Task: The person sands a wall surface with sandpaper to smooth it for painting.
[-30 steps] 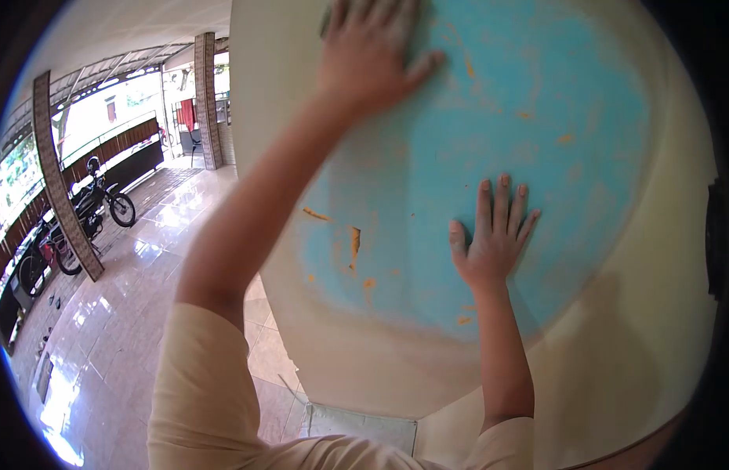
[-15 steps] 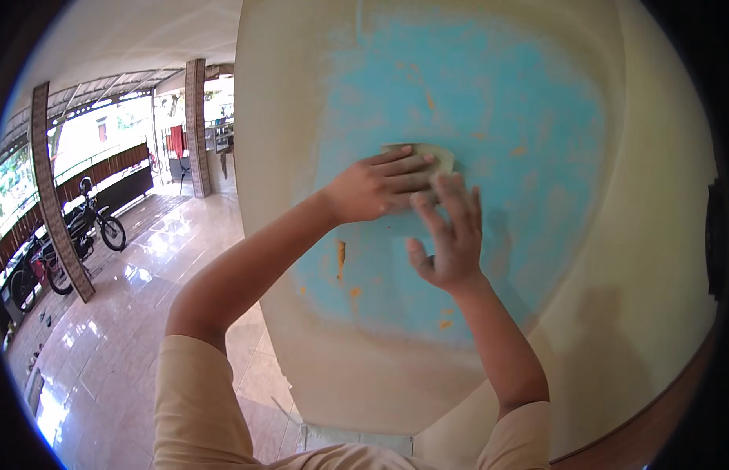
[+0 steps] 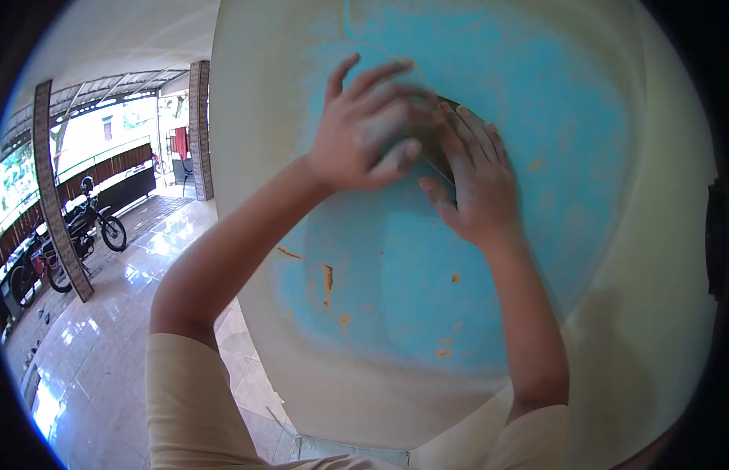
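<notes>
A folded piece of sandpaper (image 3: 438, 160) lies against the wall, mostly covered by my hands. My right hand (image 3: 486, 192) is laid flat over its right part, fingers pointing up and thumb out to the side, holding it to the surface. To the left, my left hand (image 3: 355, 142) is raised off the wall with its fingers spread and blurred. Its fingertips overlap the sheet's left side in this view. Under both hands is a worn light-blue patch (image 3: 396, 313) with several small orange chips.
Beige wall (image 3: 364, 399) surrounds the blue patch. At left, a shiny tiled floor (image 3: 129, 345) leads out to a parked motorcycle (image 3: 70, 235) behind a pillar (image 3: 55, 196). A dark object (image 3: 714, 239) is at the far right edge.
My left hand has come off the sandpaper and moved up and left, fingers spreading. My right hand has moved up onto the sheet, which now sits higher on the patch.
</notes>
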The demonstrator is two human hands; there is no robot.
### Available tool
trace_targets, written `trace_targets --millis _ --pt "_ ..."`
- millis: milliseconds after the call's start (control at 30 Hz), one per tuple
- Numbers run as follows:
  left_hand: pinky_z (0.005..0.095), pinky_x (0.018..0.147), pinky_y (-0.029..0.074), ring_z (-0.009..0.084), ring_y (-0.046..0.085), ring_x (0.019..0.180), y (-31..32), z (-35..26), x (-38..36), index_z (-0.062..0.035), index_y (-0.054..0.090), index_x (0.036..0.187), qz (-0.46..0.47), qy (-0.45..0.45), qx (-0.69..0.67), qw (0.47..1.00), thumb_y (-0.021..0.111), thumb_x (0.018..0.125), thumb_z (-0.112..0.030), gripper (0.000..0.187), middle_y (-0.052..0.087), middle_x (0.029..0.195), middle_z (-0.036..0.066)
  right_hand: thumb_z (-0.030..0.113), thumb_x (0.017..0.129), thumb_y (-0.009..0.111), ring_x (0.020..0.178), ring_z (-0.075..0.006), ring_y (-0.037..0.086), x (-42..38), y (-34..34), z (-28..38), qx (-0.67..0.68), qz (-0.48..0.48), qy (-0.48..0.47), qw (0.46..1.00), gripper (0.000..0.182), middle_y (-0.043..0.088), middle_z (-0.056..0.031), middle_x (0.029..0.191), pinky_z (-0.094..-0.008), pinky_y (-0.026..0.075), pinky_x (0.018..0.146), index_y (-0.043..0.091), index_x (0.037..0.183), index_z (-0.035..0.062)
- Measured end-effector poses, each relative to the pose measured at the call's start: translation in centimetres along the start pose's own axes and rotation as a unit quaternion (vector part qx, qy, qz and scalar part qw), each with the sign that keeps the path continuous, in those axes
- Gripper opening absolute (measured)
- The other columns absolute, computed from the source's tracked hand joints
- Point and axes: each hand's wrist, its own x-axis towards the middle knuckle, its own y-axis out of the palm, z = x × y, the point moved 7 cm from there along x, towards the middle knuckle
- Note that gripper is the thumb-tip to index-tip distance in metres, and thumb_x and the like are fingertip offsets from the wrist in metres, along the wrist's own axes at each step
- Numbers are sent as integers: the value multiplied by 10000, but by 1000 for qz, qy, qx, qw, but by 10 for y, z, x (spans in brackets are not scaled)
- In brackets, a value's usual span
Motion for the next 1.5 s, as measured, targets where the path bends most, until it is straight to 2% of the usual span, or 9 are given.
trace_targets --millis 133,167,400,533,733,1033,1233,1433,1500 --pt "595 1137 255 259 400 1403 -16 78 11 -204 586 1336 -6 -99 212 972 586 877 -457 525 467 1497 20 513 902 582 1451 -296 313 -2 3 9 -133 110 -45 984 660 389 -17 1555 -549 232 1181 418 1492 267" --pt "484 1227 -8 296 15 1533 -19 112 12 -185 220 1581 171 -206 263 927 338 1029 -509 651 96 1661 101 506 903 584 1463 -296 284 0 4 7 -134 130 -84 979 660 360 -6 1572 -553 208 1190 416 1494 266" --pt "480 1236 68 265 69 1531 -60 185 17 -217 228 1579 124 -278 296 906 275 1060 -433 564 132 1659 56 505 905 577 1467 -318 271 105 -14 -72 -232 -31 -70 970 663 340 -45 1588 -561 216 1177 424 1492 238" --pt "475 1237 66 264 67 1531 -61 195 9 -202 221 1581 120 -275 284 911 258 1061 -442 573 131 1660 47 390 1025 413 1506 -284 170 146 -11 -16 -283 -26 166 944 580 275 -111 1607 -482 132 1225 331 1533 123" --pt "466 1238 75 256 82 1530 -60 190 7 -186 214 1582 107 -258 297 913 237 1064 -429 572 138 1658 51 560 917 535 1507 -262 193 26 118 184 59 201 -228 951 668 327 -24 1597 -523 140 1210 454 1472 196" --pt "460 1238 77 265 87 1529 -62 198 -2 -165 227 1577 105 -238 279 924 222 1067 -405 564 156 1653 66 471 923 561 1412 -198 372 125 73 84 -102 -2 -92 990 595 472 -6 1500 -510 193 1185 484 1443 192" --pt "461 1235 85 269 89 1529 -71 195 -8 -152 235 1574 110 -218 274 930 219 1069 -396 561 154 1653 80 505 908 576 1477 -233 271 -2 105 158 55 228 -275 932 595 362 -25 1573 -520 154 1220 491 1436 245" --pt "453 1234 72 276 62 1532 -69 213 -12 -132 216 1579 151 -260 266 916 262 1051 -413 599 125 1657 95 441 939 575 1322 -334 474 127 -21 -156 -192 16 94 977 525 515 -113 1443 -521 354 1093 545 1388 171" --pt "529 1205 125 307 197 1506 -71 225 -13 -285 328 1546 23 -164 202 965 387 1007 -476 575 259 1628 25 406 1036 378 1518 -270 121 121 -81 -163 -264 21 282 922 607 208 -100 1630 -463 102 1238 275 1550 101"
